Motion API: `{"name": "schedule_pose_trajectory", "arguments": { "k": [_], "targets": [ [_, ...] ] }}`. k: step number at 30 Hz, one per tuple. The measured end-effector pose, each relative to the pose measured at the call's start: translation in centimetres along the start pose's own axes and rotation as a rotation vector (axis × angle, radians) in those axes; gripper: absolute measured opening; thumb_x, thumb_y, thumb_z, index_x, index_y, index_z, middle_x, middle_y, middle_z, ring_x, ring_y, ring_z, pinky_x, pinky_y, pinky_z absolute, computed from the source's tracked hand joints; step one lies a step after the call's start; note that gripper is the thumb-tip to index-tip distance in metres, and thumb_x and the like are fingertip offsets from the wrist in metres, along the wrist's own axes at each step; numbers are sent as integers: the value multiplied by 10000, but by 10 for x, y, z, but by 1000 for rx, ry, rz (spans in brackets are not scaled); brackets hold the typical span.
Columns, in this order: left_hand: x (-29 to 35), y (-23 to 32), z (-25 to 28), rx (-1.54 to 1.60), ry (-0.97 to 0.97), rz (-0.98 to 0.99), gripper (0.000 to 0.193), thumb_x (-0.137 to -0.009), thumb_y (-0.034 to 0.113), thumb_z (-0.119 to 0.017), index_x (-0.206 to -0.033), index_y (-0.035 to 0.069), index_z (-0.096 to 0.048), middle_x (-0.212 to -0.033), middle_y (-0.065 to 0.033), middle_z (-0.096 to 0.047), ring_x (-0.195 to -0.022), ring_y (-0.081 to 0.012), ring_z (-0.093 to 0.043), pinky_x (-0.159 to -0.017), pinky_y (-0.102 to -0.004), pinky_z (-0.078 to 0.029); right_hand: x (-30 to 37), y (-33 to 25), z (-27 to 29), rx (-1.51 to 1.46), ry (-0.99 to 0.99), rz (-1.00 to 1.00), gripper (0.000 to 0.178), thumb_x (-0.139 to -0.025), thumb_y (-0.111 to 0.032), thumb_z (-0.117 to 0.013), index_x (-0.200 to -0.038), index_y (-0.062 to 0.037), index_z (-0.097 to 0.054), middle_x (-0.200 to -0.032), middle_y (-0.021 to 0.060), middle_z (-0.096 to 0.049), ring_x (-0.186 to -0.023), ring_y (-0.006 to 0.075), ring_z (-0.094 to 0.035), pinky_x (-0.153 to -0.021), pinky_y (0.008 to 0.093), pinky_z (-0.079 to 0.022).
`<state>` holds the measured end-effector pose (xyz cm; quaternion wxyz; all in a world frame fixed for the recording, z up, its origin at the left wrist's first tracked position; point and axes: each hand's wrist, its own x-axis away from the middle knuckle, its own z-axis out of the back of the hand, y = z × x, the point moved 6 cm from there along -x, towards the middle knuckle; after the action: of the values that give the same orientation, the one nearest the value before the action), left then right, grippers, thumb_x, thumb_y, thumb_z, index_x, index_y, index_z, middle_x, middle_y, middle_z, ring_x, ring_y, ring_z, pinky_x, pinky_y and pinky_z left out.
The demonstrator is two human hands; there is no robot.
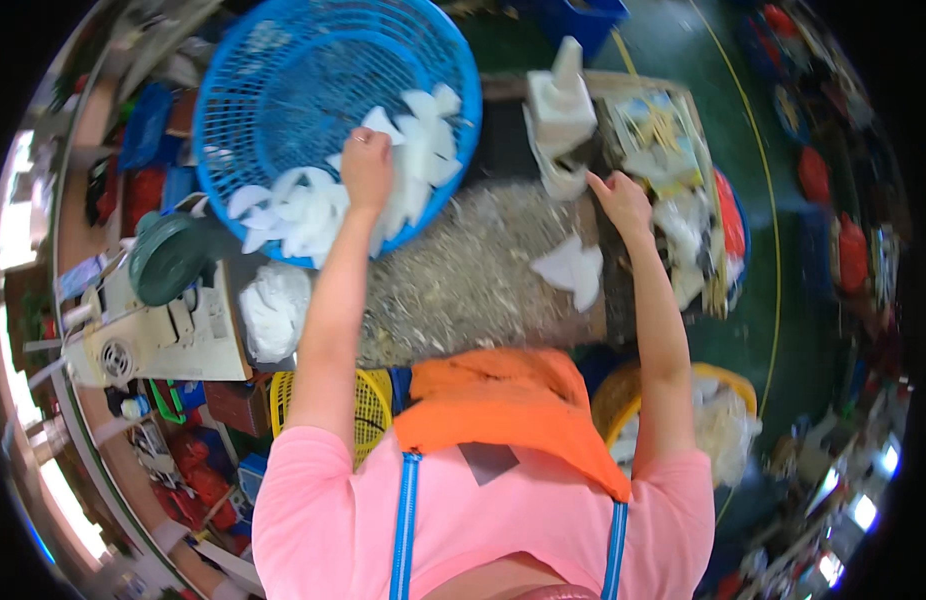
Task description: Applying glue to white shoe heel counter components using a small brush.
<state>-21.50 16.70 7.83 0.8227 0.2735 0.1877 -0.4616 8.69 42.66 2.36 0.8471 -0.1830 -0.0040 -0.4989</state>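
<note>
My left hand is over the near part of a large blue plastic basket, its fingers closed at a thin white cut piece. Curved white pieces of the same kind are heaped in the basket's near and right side. My right hand has its index finger stretched out beside the base of a small white upright machine, and nothing shows in its grip. Between my arms, a couple of white pieces lie on the worn, scrap-strewn bench top.
A wooden tray with yellowish strips and plastic bags stands right of the machine. At left are a white bundle, a sewing machine and a dark green round thing. Yellow baskets stand below the bench.
</note>
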Motion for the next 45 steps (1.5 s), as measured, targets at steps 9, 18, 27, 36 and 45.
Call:
{"name": "schedule_pose_trajectory", "arguments": {
  "k": [9,18,27,36,45],
  "targets": [
    [32,101,11,376,-24,104,213,-661,11,-572,-867,57,-600,-868,-131,-575,-910,-323,-531,-805,-409,-410,153,70,-75,-223,107,-137,424,-746,-343,-684,-1029,-53,-560,-1005,155,-524,-866,318,-580,-713,429,-479],
    [154,251,-113,293,-703,-496,276,-678,93,-629,-942,54,-558,-1049,-172,-539,-981,-300,-513,-831,-381,-455,153,48,-99,-278,156,-300,544,-677,-196,-748,-1106,-37,-454,-1045,184,-487,-951,378,-530,-801,436,-458],
    [168,233,-104,447,-414,-422,151,-704,86,-571,-846,34,-565,-914,-109,-588,-870,-271,-559,-756,-339,-473,149,16,-99,-531,299,-246,435,-728,-87,-652,-1095,-17,-429,-1075,216,-507,-988,386,-523,-839,440,-427],
    [144,241,-36,561,-272,-363,266,-646,68,-673,-898,51,-591,-957,-113,-575,-968,-310,-541,-812,-396,-454,115,9,-69,-1081,-223,13,333,-812,-62,-552,-1143,-28,-539,-994,108,-605,-910,208,-586,-809,335,-468],
    [177,229,-69,344,-458,-490,440,-738,164,-647,-1146,43,-533,-1223,-160,-493,-1173,-326,-440,-973,-398,-383,140,19,-105,-385,90,120,256,-843,-160,-558,-1074,-56,-594,-1005,189,-562,-910,364,-572,-795,418,-463]
  ]
}}
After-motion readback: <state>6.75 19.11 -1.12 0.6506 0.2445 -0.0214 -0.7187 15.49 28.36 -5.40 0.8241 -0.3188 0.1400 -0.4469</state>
